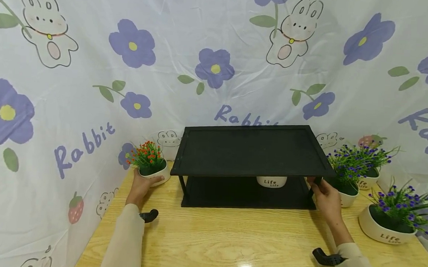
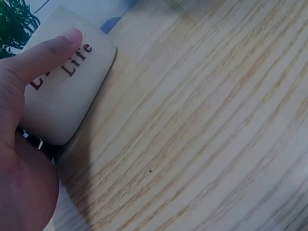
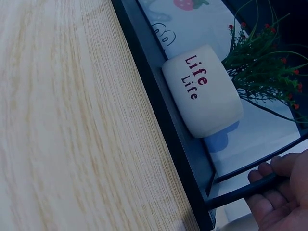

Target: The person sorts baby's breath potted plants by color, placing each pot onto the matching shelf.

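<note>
At the left of the table, my left hand (image 1: 142, 186) holds a white oval flower pot (image 1: 165, 173) with orange-red flowers. Its thumb (image 2: 55, 55) lies across the pot's "Life" lettering in the left wrist view, and the far fingers are hidden. A low two-tier black shelf (image 1: 249, 149) stands in the middle. My right hand (image 1: 329, 202) grips the shelf's right front post (image 3: 236, 195), with fingers and thumb around it. On the lower tier sits another white "Life" pot (image 3: 207, 96) with small red flowers; the upper tier hides its plant in the head view.
To the right of the shelf stand three white pots of purple flowers: one close behind my right hand (image 1: 348, 199), one farther back (image 1: 367, 182), and one nearer the front (image 1: 379, 231). Wooden table (image 1: 226, 239) extends in front. A rabbit-print cloth (image 1: 176, 87) hangs behind.
</note>
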